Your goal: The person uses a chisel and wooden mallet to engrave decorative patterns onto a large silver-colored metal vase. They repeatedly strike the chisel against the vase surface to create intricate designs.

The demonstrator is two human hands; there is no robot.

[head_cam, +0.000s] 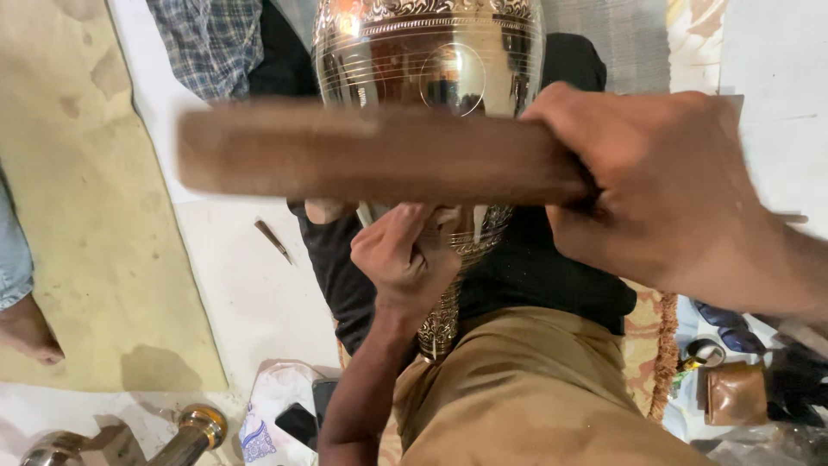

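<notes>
My right hand [664, 190] is shut on a long brown wooden bat [371, 155]. The bat lies level across the view and is blurred by motion. Behind it stands a large shiny engraved metal vessel [427, 52], with its patterned neck [442, 324] resting down on my lap. My left hand [401, 259] is curled tight against the vessel's lower body, just under the bat. It grips a thin pale metal tool [365, 216] whose tip shows above the fingers. The rest of the tool is hidden.
A small dark tool [274, 240] lies on the white floor to the left. A yellowish mat [78, 173] carries another person's foot [26, 328]. A brass-tipped metal piece [203, 425], a phone [297, 423] and a brown wallet [733, 393] lie near me.
</notes>
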